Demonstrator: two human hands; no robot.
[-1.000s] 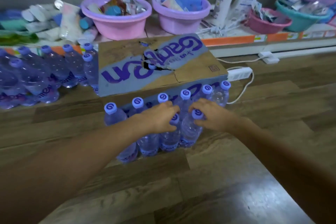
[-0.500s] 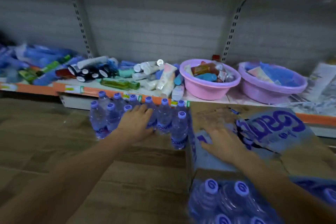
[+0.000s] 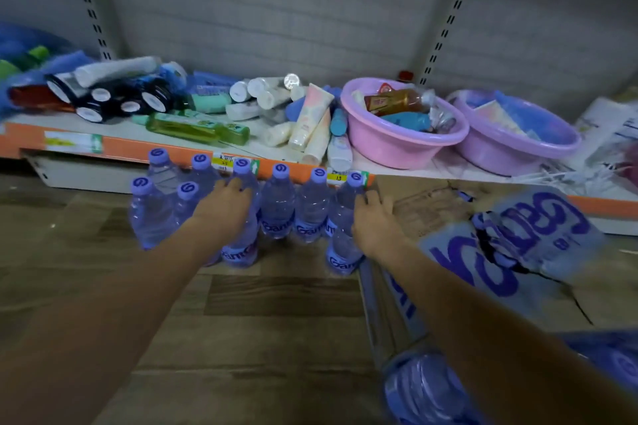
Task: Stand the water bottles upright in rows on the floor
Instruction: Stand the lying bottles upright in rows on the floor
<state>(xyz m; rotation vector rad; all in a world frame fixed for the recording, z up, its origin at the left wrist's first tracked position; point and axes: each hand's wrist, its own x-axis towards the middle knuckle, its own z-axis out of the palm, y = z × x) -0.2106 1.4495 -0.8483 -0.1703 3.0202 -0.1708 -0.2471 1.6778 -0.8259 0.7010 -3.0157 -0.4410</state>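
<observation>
Your left fingers (image 3: 238, 188) curl round a clear purple-capped plastic water bottle (image 3: 241, 217); your right fingers (image 3: 374, 198) grip another bottle (image 3: 340, 248), both upright on the wooden floor (image 3: 276, 321), arms outstretched.

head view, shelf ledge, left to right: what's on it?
Dark jars with white lids → green clear bottle → white and pastel tubes → pink plastic basin → lilac plastic basin → papers.
</observation>
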